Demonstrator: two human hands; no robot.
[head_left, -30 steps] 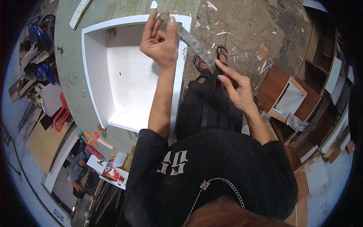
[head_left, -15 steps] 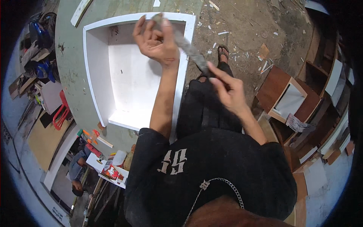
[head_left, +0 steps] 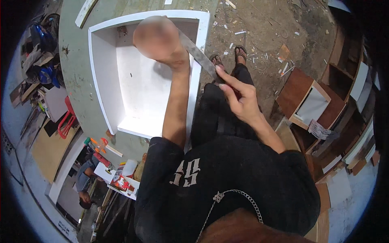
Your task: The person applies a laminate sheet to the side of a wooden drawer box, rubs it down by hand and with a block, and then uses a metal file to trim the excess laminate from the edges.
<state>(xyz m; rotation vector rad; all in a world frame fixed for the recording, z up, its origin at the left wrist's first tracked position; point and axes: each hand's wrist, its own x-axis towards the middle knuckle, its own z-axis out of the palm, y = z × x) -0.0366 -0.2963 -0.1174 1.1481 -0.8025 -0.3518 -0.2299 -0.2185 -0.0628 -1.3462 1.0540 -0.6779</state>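
Observation:
A long, flat grey metal strip (head_left: pixel 198 54) slants across the right rim of a white open box (head_left: pixel 96 69). My right hand (head_left: pixel 242 99) pinches its lower end between thumb and fingers, above my dark trousers. The upper end of the strip runs to my left hand (head_left: pixel 157 38), which is over the far part of the box. A round blur covers that hand, so its fingers and its hold on the strip cannot be made out. The inside of the box is white, with a small dark mark on its bottom.
The box rests on a green-grey table (head_left: pixel 77 81), with a white strip of board (head_left: pixel 86 13) at its far edge. Brown wooden cabinets (head_left: pixel 298 95) stand to the right. Scraps litter the floor. At lower left are a person (head_left: pixel 83 182) and a cluttered white surface (head_left: pixel 105 174).
My left hand has shifted slightly left and away from me. The strip has moved a little and shows more sharply. Both my sandalled feet are now plainer to see.

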